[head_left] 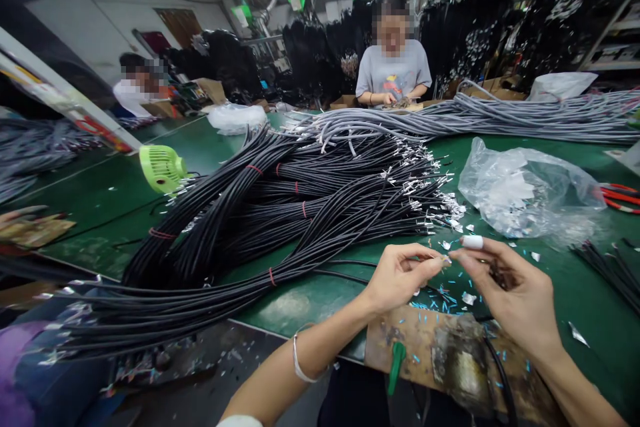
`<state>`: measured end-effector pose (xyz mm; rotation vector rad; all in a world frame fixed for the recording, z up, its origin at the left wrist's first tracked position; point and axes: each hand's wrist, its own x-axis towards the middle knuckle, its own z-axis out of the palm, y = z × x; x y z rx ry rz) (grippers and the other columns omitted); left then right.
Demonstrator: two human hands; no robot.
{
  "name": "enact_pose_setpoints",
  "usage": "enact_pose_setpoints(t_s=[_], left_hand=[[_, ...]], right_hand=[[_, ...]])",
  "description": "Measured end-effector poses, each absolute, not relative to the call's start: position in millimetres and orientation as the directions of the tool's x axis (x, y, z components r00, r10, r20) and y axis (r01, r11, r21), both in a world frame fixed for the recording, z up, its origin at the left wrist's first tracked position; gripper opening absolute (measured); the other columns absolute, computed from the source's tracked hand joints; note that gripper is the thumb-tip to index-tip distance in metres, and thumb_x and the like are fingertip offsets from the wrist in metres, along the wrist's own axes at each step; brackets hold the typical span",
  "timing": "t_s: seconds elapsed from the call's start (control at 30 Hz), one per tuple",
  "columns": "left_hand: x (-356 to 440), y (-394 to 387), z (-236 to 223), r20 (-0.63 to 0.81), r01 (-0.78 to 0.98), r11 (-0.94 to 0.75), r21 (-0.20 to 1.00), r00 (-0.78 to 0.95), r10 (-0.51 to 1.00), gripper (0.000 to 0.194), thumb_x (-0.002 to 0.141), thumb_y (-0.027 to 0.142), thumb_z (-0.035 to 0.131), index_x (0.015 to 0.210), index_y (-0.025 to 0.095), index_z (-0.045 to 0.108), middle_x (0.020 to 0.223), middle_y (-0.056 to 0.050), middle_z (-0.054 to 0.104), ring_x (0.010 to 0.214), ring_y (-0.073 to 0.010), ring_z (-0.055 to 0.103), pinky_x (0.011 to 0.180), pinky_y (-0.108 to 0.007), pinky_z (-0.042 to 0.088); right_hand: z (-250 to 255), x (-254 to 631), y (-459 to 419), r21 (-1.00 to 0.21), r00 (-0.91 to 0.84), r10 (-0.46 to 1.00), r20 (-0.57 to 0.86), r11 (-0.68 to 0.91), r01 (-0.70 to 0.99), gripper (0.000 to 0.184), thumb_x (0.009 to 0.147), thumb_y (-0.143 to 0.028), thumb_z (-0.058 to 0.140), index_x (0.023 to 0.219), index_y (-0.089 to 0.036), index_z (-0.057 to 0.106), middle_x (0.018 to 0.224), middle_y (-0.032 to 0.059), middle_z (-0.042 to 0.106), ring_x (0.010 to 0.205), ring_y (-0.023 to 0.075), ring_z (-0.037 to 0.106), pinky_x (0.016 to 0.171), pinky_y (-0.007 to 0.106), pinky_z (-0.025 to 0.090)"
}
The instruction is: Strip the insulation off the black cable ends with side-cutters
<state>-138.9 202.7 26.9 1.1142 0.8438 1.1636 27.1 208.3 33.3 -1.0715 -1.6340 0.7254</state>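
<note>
My left hand (405,277) pinches thumb against forefinger at the end of a black cable (347,262), which runs in behind it from the left. A small pale tip shows at those fingertips. Opposite it, almost touching, is my right hand (520,293), also in a pinch, with a white wrap (473,241) on one finger. What its fingertips hold is too small to name, and something dark shows under its curled fingers. Beneath both hands lie blue insulation bits (440,305) and foil scraps (469,298). A wooden board (385,330) carries a worn metal device (463,360).
Bundles of black cables (295,213) with red ties fill the left and middle. Grey cables (400,121) lie behind. At right are a plastic bag (530,190) and red-handled tool (620,197). A green fan (163,168) stands left. A co-worker (393,67) sits across the table.
</note>
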Motion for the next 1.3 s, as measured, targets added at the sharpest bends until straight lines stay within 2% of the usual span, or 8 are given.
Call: enact_pose_setpoints(t_s=[0.13,0.33,0.53,0.67,0.8,0.97,1.17,1.3], left_hand=[[-139.1,205.4,19.1,0.083,-0.395,0.019,0.919,0.238,0.968,0.033,0.074,0.036,0.068,0.093,0.011,0.06,0.057,0.006,0.045,0.039,-0.002,0.035,0.038,-0.016,0.026],[-138.0,205.5,17.6,0.144,-0.359,-0.064,0.931,0.199,0.969,0.03,0.074,0.035,0.069,0.09,0.014,0.055,0.069,0.003,0.051,0.043,-0.0027,0.043,0.04,-0.016,0.033],[-137.5,202.3,21.0,0.176,-0.26,-0.123,0.958,0.191,0.966,0.029,0.073,0.033,0.071,0.088,0.01,0.061,0.073,-0.002,0.054,0.059,-0.0066,0.047,0.053,-0.018,0.038],[-141.2,207.4,18.7,0.147,-0.336,-0.044,0.941,0.29,0.946,0.032,0.071,0.037,0.071,0.083,0.009,0.062,0.06,0.002,0.05,0.047,-0.0039,0.039,0.044,-0.017,0.029],[-155.8,207.7,32.4,0.183,-0.48,-0.025,0.877,0.286,0.941,0.03,0.068,0.037,0.074,0.076,0.012,0.06,0.048,0.007,0.041,0.037,-0.0003,0.024,0.036,-0.014,0.017],[-181.1,151.9,65.4,0.209,-0.594,-0.003,0.805,0.278,0.938,0.02,0.072,0.035,0.072,0.075,0.018,0.061,0.058,0.003,0.051,0.033,0.0015,0.022,0.03,-0.012,0.015],[-187.2,55.9,43.1,-0.092,-0.084,0.164,0.983,0.547,0.832,0.044,0.07,0.056,0.065,0.068,0.013,0.07,0.052,-0.004,0.055,0.042,-0.0093,0.046,0.041,-0.022,0.037],[-187.8,29.5,3.6,-0.116,0.325,-0.051,0.944,0.474,0.873,0.028,0.082,0.04,0.057,0.078,0.017,0.073,0.066,-0.006,0.066,0.061,-0.0143,0.059,0.06,-0.023,0.046]], right_hand=[[32.9,24.4,207.4,-0.893,-0.117,0.936,0.333,0.353,0.279,0.037,0.073,-0.032,0.069,0.106,-0.02,0.058,0.091,0.0062,0.073,0.044,0.0113,0.057,0.04,0.025,0.048],[24.7,21.9,208.5,-0.944,-0.111,0.964,0.242,0.26,0.201,0.039,0.073,-0.032,0.069,0.107,-0.016,0.06,0.086,0.0081,0.074,0.069,0.0219,0.069,0.059,0.033,0.057],[27.2,25.5,211.0,-0.965,-0.114,0.972,0.204,0.22,0.142,0.037,0.069,-0.032,0.072,0.1,-0.016,0.061,0.08,0.0069,0.074,0.067,0.0181,0.068,0.059,0.027,0.055],[32.8,28.0,215.8,-0.973,-0.241,0.957,0.161,0.195,0.122,0.041,0.069,-0.032,0.071,0.105,-0.014,0.06,0.078,0.0074,0.074,0.064,0.0178,0.068,0.057,0.028,0.055],[30.0,29.0,222.0,-0.916,-0.255,0.933,0.255,0.317,0.246,0.034,0.075,-0.031,0.063,0.102,-0.01,0.062,0.08,0.0101,0.073,0.071,0.0195,0.069,0.061,0.03,0.055],[22.4,31.5,229.2,-0.817,-0.235,0.922,0.309,0.383,0.431,0.025,0.076,-0.03,0.06,0.09,-0.012,0.069,0.081,0.0079,0.073,0.072,0.0189,0.069,0.066,0.03,0.053],[20.0,35.0,234.1,-0.665,-0.319,0.894,0.314,0.447,0.598,0.021,0.077,-0.033,0.059,0.081,-0.017,0.073,0.074,0.0043,0.073,0.064,0.0198,0.067,0.058,0.029,0.048],[9.5,33.6,236.6,-0.595,-0.442,0.847,0.295,0.525,0.609,0.012,0.069,-0.033,0.068,0.073,-0.023,0.074,0.066,-0.001,0.073,0.058,0.0187,0.067,0.051,0.025,0.045]])
